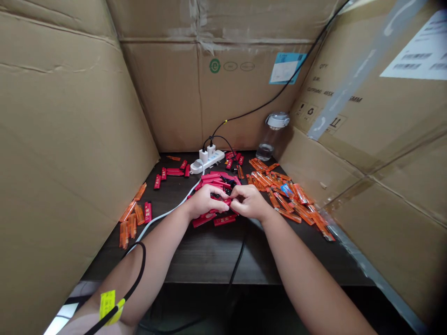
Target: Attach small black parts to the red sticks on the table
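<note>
My left hand (205, 200) and my right hand (249, 201) meet over the middle of a dark table (209, 253), fingers curled together around a small red lighter (225, 201). Under and behind the hands lies a heap of red lighters (218, 179) mixed with small black parts. A spread of orange translucent lighter bodies (282, 193) lies to the right of my right hand. More orange bodies (131, 218) and a few red ones lie to the left near the cardboard wall.
Cardboard walls (63, 153) close in the table on the left, back and right. A white power strip (206, 160) with plugs and cables sits at the back. A clear water bottle (270, 135) stands at the back right. A black cable crosses my left forearm.
</note>
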`<state>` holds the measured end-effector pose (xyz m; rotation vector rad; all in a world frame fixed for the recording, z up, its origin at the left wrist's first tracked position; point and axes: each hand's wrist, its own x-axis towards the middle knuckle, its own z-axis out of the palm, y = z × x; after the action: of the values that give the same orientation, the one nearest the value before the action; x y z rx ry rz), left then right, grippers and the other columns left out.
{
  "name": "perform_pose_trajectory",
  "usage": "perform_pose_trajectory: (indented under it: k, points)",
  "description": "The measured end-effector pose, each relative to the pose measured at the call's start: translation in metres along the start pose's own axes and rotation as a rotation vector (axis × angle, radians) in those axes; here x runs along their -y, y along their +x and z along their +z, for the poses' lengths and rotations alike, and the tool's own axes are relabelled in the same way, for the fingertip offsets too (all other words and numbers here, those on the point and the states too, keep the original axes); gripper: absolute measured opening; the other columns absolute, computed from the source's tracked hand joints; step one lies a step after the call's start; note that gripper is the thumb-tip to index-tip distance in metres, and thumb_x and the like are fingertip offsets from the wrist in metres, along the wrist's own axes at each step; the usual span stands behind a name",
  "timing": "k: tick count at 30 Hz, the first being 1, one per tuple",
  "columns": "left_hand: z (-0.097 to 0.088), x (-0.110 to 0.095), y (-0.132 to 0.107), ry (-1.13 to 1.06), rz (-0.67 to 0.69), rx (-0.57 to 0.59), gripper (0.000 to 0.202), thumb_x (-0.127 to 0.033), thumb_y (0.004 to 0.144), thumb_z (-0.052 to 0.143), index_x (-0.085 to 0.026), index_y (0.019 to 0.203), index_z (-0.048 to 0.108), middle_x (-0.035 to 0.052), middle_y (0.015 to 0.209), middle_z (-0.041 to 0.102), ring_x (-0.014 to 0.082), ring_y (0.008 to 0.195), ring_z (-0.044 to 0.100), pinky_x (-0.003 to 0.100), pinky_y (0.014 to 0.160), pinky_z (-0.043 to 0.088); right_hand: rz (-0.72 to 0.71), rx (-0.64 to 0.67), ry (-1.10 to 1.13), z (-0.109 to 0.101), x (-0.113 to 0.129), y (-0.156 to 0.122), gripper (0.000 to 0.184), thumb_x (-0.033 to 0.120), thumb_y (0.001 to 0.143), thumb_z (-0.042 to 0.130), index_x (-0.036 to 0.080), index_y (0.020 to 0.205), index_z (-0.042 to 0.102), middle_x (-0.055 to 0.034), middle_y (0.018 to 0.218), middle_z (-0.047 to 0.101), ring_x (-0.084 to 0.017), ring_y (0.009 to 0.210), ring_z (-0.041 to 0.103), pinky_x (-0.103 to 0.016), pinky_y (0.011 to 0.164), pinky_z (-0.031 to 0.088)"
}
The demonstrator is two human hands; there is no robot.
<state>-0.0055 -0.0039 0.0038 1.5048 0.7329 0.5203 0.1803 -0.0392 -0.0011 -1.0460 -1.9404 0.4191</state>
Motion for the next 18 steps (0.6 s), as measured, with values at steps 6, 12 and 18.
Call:
perform_pose_trajectory:
  k: [6, 12, 18]
  points:
    - [0.0, 0.002, 0.003, -0.177, -0.03, 0.017, 0.03, -0.023, 0.059, 0.076, -0.01, 0.083, 0.063, -0.0015, 0.043, 0.055, 0.0069, 0.029, 0.04, 0.018, 0.028, 0.028, 0.224, -0.078, 0.092, 0.01, 0.0, 0.002, 0.01, 0.019, 0.062, 0.058, 0.017, 0.053, 0.056, 0.0034, 0.046, 0.052, -0.007, 0.042, 0.042, -0.019, 0.042, 0.032]
    - [0.004, 0.0, 0.001, -0.029, 0.121, -0.134, 0.044, -0.025, 0.056, 0.079, -0.01, 0.096, 0.068, 0.0005, 0.057, 0.064, 0.0084, 0.041, 0.05, 0.022, 0.043, 0.042, 0.404, -0.306, 0.239, 0.014, -0.014, 0.006, 0.009, 0.019, 0.064, 0.049, 0.02, 0.055, 0.047, 0.0039, 0.046, 0.052, -0.009, 0.037, 0.044, -0.022, 0.04, 0.036]
    - [0.012, -0.002, 0.003, 0.097, 0.311, -0.297, 0.045, -0.033, 0.061, 0.078, -0.013, 0.101, 0.068, 0.0039, 0.086, 0.067, 0.0158, 0.078, 0.061, 0.029, 0.077, 0.049, 0.324, -0.297, -0.083, 0.02, -0.031, 0.012, 0.01, 0.019, 0.068, 0.055, 0.018, 0.075, 0.062, -0.0017, 0.064, 0.064, -0.014, 0.057, 0.057, -0.026, 0.055, 0.047]
